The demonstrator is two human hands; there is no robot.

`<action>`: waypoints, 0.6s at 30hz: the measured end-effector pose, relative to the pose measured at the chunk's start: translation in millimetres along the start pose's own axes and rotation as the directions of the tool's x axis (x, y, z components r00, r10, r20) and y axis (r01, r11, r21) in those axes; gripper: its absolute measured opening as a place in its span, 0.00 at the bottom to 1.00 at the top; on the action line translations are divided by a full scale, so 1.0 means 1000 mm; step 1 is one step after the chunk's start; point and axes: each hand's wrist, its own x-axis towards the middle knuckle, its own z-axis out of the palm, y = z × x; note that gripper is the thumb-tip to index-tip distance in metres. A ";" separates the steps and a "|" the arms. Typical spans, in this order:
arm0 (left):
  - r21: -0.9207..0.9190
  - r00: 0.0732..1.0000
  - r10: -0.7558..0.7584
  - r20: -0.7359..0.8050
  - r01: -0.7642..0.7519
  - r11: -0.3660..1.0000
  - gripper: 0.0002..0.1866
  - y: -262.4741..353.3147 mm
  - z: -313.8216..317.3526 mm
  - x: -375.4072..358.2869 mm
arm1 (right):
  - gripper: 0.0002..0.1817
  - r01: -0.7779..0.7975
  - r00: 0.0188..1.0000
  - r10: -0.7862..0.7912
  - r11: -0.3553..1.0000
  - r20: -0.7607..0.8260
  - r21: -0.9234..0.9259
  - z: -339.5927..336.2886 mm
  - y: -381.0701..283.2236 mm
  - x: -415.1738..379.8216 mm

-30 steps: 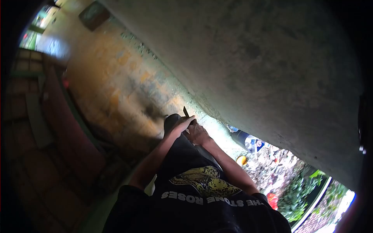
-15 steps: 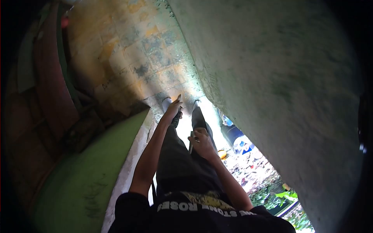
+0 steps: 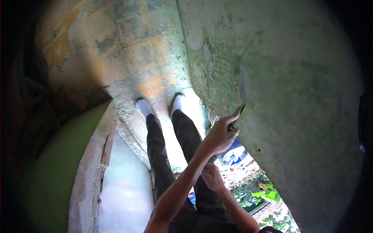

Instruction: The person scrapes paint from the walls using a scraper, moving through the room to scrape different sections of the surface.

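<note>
My left hand [image 3: 222, 136] is raised beside the greenish wall [image 3: 287, 108], its fingers curled round a small dark thing [image 3: 232, 126] whose kind I cannot make out. One digit points up toward a pale scuffed patch on the wall. Lower down, my right hand [image 3: 213, 176] looks closed, partly covered by my left forearm; whatever it holds is hidden. Below both hands are my legs in dark trousers [image 3: 158, 151] and my feet in pale socks or shoes [image 3: 143, 108].
Worn, stained floor tiles [image 3: 143, 58] stretch ahead. A low green wall [image 3: 66, 167] with a rough broken edge [image 3: 91, 174] stands on the left, beside a pale smooth surface [image 3: 126, 190]. Under the right wall's edge are a blue-and-white container [image 3: 235, 155] and green leaves [image 3: 268, 194].
My left hand has swung right and up toward the wall, crossing over my right arm. My right hand has moved lower and slightly right. The view has shifted, showing more of the left ledge.
</note>
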 end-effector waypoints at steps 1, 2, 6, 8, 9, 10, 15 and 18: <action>0.162 0.991 0.133 -0.017 -0.128 0.978 0.37 -0.005 -0.003 0.004 | 0.12 -0.048 0.997 0.043 0.996 0.064 0.069 0.004 0.000 0.004; 0.324 0.963 0.267 -0.024 -0.245 0.914 0.36 -0.009 -0.007 0.007 | 0.13 -0.094 0.988 0.076 0.986 0.138 0.135 0.010 0.000 0.008; 0.334 0.952 0.303 0.034 -0.297 0.895 0.33 -0.018 -0.030 0.017 | 0.09 0.111 0.987 -0.120 0.989 0.104 0.093 0.038 0.001 0.026; 0.351 0.921 0.385 -0.057 -0.342 0.872 0.35 -0.041 -0.002 0.008 | 0.09 0.161 0.980 -0.166 0.986 0.113 0.049 0.052 0.021 0.020; 0.404 0.894 0.441 -0.082 -0.375 0.835 0.36 -0.048 0.011 0.005 | 0.11 0.231 0.965 -0.231 0.973 0.122 0.007 0.055 0.025 0.022; 0.356 0.826 0.552 -0.111 -0.486 0.798 0.37 -0.052 0.021 0.007 | 0.11 0.242 0.957 -0.242 0.970 0.158 0.021 0.049 0.011 0.025; 0.531 0.898 0.393 -0.200 -0.238 0.813 0.36 -0.020 -0.011 0.037 | 0.12 0.152 0.984 -0.162 0.980 0.069 0.127 0.042 0.017 0.026; 0.448 0.922 0.373 -0.107 -0.290 0.846 0.36 -0.035 -0.003 0.020 | 0.14 0.058 0.996 -0.069 0.982 0.058 0.178 0.035 0.001 0.027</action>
